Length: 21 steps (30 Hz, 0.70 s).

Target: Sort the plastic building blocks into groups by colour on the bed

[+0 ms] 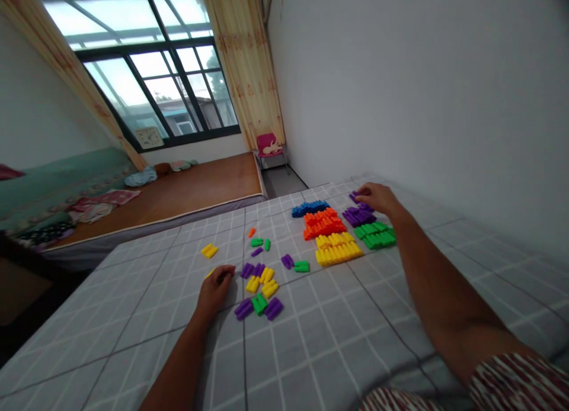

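Note:
My right hand (377, 198) pinches a purple plastic building block (354, 196) at the far right of the table, just above the pile of purple blocks (358, 215). Green blocks (376, 235) lie stacked in front of that pile. To its left are sorted groups of blue blocks (310, 208), orange blocks (324, 222) and yellow blocks (338, 249). My left hand (216, 288) rests low on the table with curled fingers, beside loose mixed blocks. A bit of yellow shows behind its knuckles; whatever is inside the fingers is hidden.
Loose yellow blocks (209, 250), a small orange block (252, 232) and a green block (301, 266) lie on the checked tablecloth (306, 352). A white wall (422, 91) borders the right side. Beyond stand a bed (213, 183) and a pink chair (268, 144).

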Available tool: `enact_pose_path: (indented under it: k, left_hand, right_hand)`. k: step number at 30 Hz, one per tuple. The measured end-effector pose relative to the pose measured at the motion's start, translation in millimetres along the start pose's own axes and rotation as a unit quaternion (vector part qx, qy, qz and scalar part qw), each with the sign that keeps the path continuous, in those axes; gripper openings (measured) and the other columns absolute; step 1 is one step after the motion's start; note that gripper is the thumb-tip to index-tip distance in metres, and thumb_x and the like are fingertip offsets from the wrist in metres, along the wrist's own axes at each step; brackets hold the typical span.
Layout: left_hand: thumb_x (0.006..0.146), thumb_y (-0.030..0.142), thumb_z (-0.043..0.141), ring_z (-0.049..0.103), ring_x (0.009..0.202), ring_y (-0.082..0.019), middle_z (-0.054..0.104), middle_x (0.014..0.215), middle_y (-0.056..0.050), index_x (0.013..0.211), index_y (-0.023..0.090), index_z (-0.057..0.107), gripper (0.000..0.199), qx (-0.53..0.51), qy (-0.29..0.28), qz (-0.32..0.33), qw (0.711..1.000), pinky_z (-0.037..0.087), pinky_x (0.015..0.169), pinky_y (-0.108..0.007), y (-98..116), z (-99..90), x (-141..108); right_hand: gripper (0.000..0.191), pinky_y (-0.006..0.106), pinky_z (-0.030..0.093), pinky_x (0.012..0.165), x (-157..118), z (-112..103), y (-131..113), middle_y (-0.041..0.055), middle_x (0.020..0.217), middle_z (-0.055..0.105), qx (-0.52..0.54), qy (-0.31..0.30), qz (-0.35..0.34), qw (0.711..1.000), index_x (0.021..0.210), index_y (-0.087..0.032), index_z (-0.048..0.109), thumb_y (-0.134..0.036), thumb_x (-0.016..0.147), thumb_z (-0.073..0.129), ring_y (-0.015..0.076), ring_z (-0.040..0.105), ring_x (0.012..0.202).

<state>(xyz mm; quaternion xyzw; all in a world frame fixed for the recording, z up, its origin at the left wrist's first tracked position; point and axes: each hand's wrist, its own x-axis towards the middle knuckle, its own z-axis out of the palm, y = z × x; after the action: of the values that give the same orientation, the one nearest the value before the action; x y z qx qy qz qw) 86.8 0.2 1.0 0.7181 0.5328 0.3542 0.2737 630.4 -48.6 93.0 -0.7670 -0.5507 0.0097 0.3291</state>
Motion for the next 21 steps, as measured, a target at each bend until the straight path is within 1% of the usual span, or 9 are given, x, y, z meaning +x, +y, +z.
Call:
enact_pose_path:
  k: [2, 3, 4, 6, 8, 10, 13, 18, 21]
  left_hand:
    - [0.071, 0.041, 0.054, 0.067, 0.087, -0.024, 0.073, 0.088, -0.006, 0.089, 0.019, 0.068, 0.032, 0.014, 0.0, 0.005, 1.0, 0.054, 0.085, -0.038, 0.4, -0.8, 0.7]
    - [0.071, 0.041, 0.054, 0.067, 0.088, -0.024, 0.073, 0.089, -0.005, 0.088, 0.02, 0.068, 0.031, 0.022, 0.001, 0.008, 1.0, 0.053, 0.085, -0.038, 0.6, -1.2, 1.0]
    - [0.071, 0.041, 0.054, 0.067, 0.089, -0.024, 0.073, 0.089, -0.005, 0.088, 0.02, 0.068, 0.031, 0.028, 0.001, 0.009, 1.0, 0.053, 0.086, -0.038, 0.6, -1.5, 1.3]
    - [0.071, 0.042, 0.054, 0.068, 0.089, -0.024, 0.074, 0.09, -0.005, 0.089, 0.02, 0.068, 0.032, 0.033, -0.002, 0.007, 0.999, 0.053, 0.086, -0.038, 0.6, -1.8, 1.4]
    - [0.072, 0.043, 0.054, 0.068, 0.09, -0.025, 0.074, 0.091, -0.005, 0.091, 0.02, 0.068, 0.034, 0.033, -0.005, 0.003, 0.999, 0.054, 0.087, -0.038, 0.2, -1.5, 1.1]
    - [0.072, 0.043, 0.054, 0.068, 0.092, -0.025, 0.074, 0.093, -0.006, 0.092, 0.019, 0.068, 0.035, 0.031, -0.004, 0.001, 1.0, 0.053, 0.087, -0.037, -0.7, -0.9, 0.6]
    - [0.073, 0.044, 0.053, 0.068, 0.093, -0.025, 0.073, 0.094, -0.006, 0.093, 0.019, 0.068, 0.035, 0.031, -0.002, 0.002, 1.0, 0.053, 0.088, -0.038, -2.1, -0.1, 0.2]
    - [0.073, 0.042, 0.053, 0.067, 0.092, -0.025, 0.073, 0.093, -0.006, 0.094, 0.019, 0.068, 0.034, 0.042, -0.005, 0.003, 0.999, 0.053, 0.088, -0.039, -1.0, 0.2, -0.3]
    - [0.073, 0.04, 0.053, 0.067, 0.092, -0.025, 0.073, 0.094, -0.007, 0.092, 0.019, 0.068, 0.033, 0.042, -0.004, 0.009, 0.999, 0.053, 0.088, -0.039, -0.2, 0.7, -0.3]
  right_hand:
    - [0.016, 0.029, 0.048, 0.07, 5.4, -15.1, 47.6, 0.0054, 0.086, 0.074, -0.08, -0.005, 0.082, 0.993, 0.084, -0.02, 0.074, -0.031, 0.073, 0.072, 0.0209, 0.067, 0.081]
    - [0.015, 0.029, 0.048, 0.068, 6.4, -18.2, 65.9, 0.0057, 0.085, 0.074, -0.113, -0.015, 0.11, 0.987, 0.079, -0.02, 0.074, -0.032, 0.072, 0.072, 0.0216, 0.067, 0.079]
    - [0.014, 0.03, 0.047, 0.066, 6.7, -18.5, 80.1, 0.0059, 0.083, 0.074, -0.14, -0.027, 0.129, 0.981, 0.075, -0.02, 0.074, -0.033, 0.071, 0.073, 0.0219, 0.067, 0.078]
    - [0.013, 0.029, 0.047, 0.062, 5.9, -12.8, 97.8, 0.0057, 0.078, 0.074, -0.169, -0.054, 0.148, 0.973, 0.069, -0.021, 0.074, -0.033, 0.069, 0.074, 0.0213, 0.066, 0.073]
    - [0.013, 0.028, 0.046, 0.059, 4.8, -2.9, 105.3, 0.0047, 0.07, 0.072, -0.167, -0.088, 0.153, 0.97, 0.067, -0.02, 0.074, -0.033, 0.069, 0.074, 0.0198, 0.065, 0.068]
    - [0.013, 0.027, 0.046, 0.057, 4.4, 6.7, 107.3, 0.0038, 0.063, 0.07, -0.151, -0.124, 0.152, 0.969, 0.068, -0.02, 0.075, -0.032, 0.071, 0.072, 0.0184, 0.064, 0.063]
    - [0.014, 0.027, 0.047, 0.06, 4.2, 16.5, 106.9, 0.0049, 0.066, 0.071, -0.135, -0.151, 0.146, 0.968, 0.072, -0.018, 0.076, -0.03, 0.074, 0.069, 0.0181, 0.065, 0.066]
    - [0.017, 0.029, 0.048, 0.067, 0.7, 23.3, 105.7, 0.0091, 0.081, 0.074, -0.147, -0.136, 0.112, 0.973, 0.076, -0.018, 0.077, -0.03, 0.077, 0.066, 0.0214, 0.067, 0.077]
    - [0.018, 0.03, 0.048, 0.069, -0.6, 19.6, 103.8, 0.0107, 0.086, 0.074, -0.174, -0.112, 0.11, 0.972, 0.08, -0.018, 0.077, -0.03, 0.078, 0.064, 0.0231, 0.067, 0.082]
